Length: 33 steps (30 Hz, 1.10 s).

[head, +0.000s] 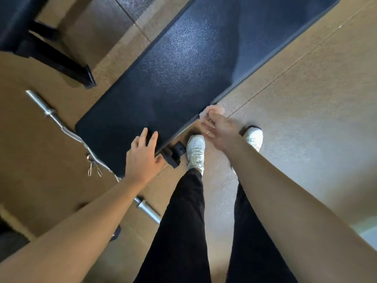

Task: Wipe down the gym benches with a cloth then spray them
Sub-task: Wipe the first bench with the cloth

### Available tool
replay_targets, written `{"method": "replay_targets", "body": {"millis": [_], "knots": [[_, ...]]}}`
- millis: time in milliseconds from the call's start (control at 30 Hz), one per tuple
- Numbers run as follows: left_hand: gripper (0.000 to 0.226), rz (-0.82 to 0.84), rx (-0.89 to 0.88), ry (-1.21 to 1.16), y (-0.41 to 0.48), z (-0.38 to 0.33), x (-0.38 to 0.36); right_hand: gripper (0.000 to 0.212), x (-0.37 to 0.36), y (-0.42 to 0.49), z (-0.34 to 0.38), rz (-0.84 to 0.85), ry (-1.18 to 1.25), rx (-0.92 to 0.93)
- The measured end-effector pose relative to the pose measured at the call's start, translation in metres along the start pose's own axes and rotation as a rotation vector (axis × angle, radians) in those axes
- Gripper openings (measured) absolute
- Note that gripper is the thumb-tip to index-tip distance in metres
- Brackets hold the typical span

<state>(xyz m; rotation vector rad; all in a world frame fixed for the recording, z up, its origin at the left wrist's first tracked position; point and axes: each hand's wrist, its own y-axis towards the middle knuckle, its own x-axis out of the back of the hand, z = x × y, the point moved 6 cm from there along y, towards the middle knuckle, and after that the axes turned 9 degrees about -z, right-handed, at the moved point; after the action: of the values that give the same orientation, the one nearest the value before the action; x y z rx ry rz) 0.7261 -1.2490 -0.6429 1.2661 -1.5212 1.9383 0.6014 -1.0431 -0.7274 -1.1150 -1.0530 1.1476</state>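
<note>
- The bench (173,78) runs away from the person on a slant. The left hand (142,158) rests flat on its near corner with fingers spread and straight, gripping nothing. If weight goes onto that corner, I judge the palm could slide off the smooth pad.
- The right hand (222,131) is closed on a pale cloth (212,110), which sits against the bench's right side edge near the near end. The hold looks like a light pinch and the picture is blurred there, so a fast stroke could pull the cloth loose or let it drop beside the bench.
- Working only the edge could leave the wide top of the bench unwiped.
- A curl bar (67,129) and a spring clip (93,170) lie on the floor left of the bench. A step round that side risks a trip.
- A white shoe (195,150) stands just beside the bench's foot bracket (175,154), where a toe could catch.
- No spray bottle shows, so spraying likely means a fetch.
</note>
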Motion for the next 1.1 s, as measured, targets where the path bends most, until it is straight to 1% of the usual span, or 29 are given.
{"method": "replay_targets", "body": {"millis": [33,100,267,333,400,433,500,567,633,700,733,767,800,833,867,933,967,1033,1100], "knots": [[0.08,0.017,0.018,0.0,-0.006,0.007,-0.004,0.033,-0.006,-0.003,-0.014,-0.003,-0.021,-0.005],[0.082,0.046,0.061,-0.013,-0.018,0.017,-0.011,0.031,-0.02,-0.011,-0.039,0.003,-0.108,-0.001],[0.082,0.078,0.15,-0.149,-0.04,0.03,-0.024,0.002,-0.055,-0.033,-0.095,0.03,-0.203,-0.078],[0.079,0.049,0.17,-0.252,-0.047,0.035,-0.027,0.007,-0.068,-0.039,-0.114,0.024,-0.254,-0.088],[0.072,0.008,0.223,-0.413,-0.053,0.046,-0.026,0.02,-0.078,-0.044,-0.133,0.05,-0.337,-0.102],[0.066,-0.005,0.26,-0.517,-0.058,0.053,-0.026,0.024,-0.084,-0.049,-0.142,0.093,-0.403,-0.105],[0.051,-0.036,0.31,-0.753,-0.072,0.065,-0.018,0.025,-0.094,-0.066,-0.153,0.238,-0.603,-0.066],[0.044,-0.074,0.373,-0.932,-0.092,0.079,-0.009,0.025,-0.097,-0.084,-0.154,0.324,-0.741,0.017],[0.038,-0.089,0.434,-1.06,-0.113,0.089,0.001,0.024,-0.095,-0.104,-0.147,0.343,-0.798,0.139],[0.031,-0.111,0.426,-1.137,-0.132,0.092,0.013,0.027,-0.089,-0.123,-0.142,0.357,-0.839,0.239],[0.028,-0.13,0.417,-1.151,-0.142,0.092,0.019,0.034,-0.088,-0.136,-0.139,0.371,-0.874,0.294],[0.026,-0.144,0.423,-1.161,-0.151,0.092,0.024,0.046,-0.088,-0.15,-0.138,0.384,-0.915,0.358],[0.026,-0.165,0.438,-1.186,-0.161,0.091,0.027,0.059,-0.088,-0.163,-0.139,0.409,-0.961,0.418],[0.027,-0.198,0.468,-1.22,-0.171,0.09,0.032,0.065,-0.089,-0.174,-0.139,0.438,-1.007,0.465],[0.027,-0.232,0.497,-1.266,-0.18,0.09,0.035,0.063,-0.09,-0.186,-0.138,0.473,-1.043,0.515],[0.018,-0.288,0.559,-1.372,-0.197,0.089,0.046,0.044,-0.09,-0.21,-0.132,0.494,-1.087,0.621],[0.016,-0.322,0.608,-1.418,-0.208,0.092,0.051,0.039,-0.09,-0.221,-0.127,0.481,-1.097,0.673],[0.015,-0.37,0.694,-1.505,-0.229,0.099,0.061,0.037,-0.091,-0.242,-0.117,0.431,-1.114,0.788],[0.014,-0.392,0.769,-1.589,-0.247,0.11,0.068,0.036,-0.097,-0.263,-0.111,0.419,-1.091,0.864]]}}
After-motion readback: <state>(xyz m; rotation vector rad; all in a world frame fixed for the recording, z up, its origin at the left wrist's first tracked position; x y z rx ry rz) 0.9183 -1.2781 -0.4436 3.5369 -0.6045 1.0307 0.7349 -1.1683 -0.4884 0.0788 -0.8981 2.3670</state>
